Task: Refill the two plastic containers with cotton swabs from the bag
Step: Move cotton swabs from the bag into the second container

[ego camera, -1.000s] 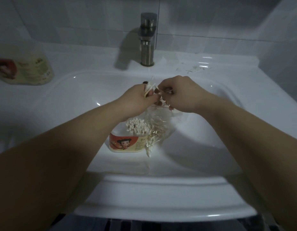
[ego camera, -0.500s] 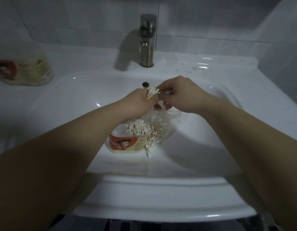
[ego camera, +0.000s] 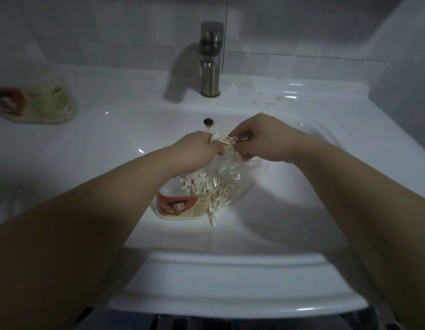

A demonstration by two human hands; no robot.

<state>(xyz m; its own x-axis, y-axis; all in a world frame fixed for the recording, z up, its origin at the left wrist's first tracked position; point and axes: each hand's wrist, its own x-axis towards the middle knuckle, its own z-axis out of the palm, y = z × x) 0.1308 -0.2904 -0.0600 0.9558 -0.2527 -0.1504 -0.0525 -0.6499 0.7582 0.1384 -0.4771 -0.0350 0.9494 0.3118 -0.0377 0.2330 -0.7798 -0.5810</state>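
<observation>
Over the sink (ego camera: 106, 153), left hand (ego camera: 198, 146) is gripping swabs (ego camera: 217, 138); right hand (ego camera: 266, 139) is pinching the bag (ego camera: 233, 179) beside the container (ego camera: 178, 207).

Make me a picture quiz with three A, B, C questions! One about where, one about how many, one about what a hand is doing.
1. Where does the open container of cotton swabs stand?
A. in the sink basin
B. on a shelf
C. on the floor
2. How many labelled containers show?
A. one
B. two
C. four
3. What is the left hand doing?
A. lying flat, empty
B. gripping a bunch of swabs
C. wringing a towel
1 A: it sits inside the basin. 2 B: a second container is outside it, far left. 3 B: it clasps the sticks above the bag.
</observation>
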